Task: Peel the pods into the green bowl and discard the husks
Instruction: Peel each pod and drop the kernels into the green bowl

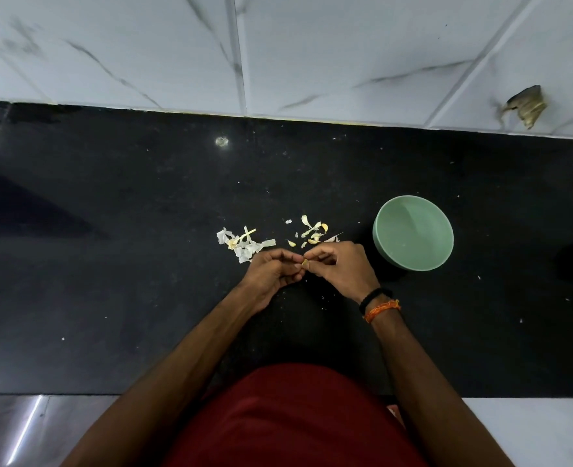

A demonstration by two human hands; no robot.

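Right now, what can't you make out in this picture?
- Small yellowish pod: head view, mostly covered by the fingertips of both hands, left hand and right hand.
- Round green bowl: any peeled contents too small to tell.
- Pale papery husks: some hidden behind the left hand.

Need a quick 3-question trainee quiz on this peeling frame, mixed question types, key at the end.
1. True or false: the green bowl already holds a heap of peeled pods.
2. Which lies nearer the bowl: A) the white husk pile or B) the yellowish scraps?
3. Fill in: the left hand and right hand pinch one small pod over the black ____.

Key: 1 false, its inside looks bare. 2 B. 3 counter.
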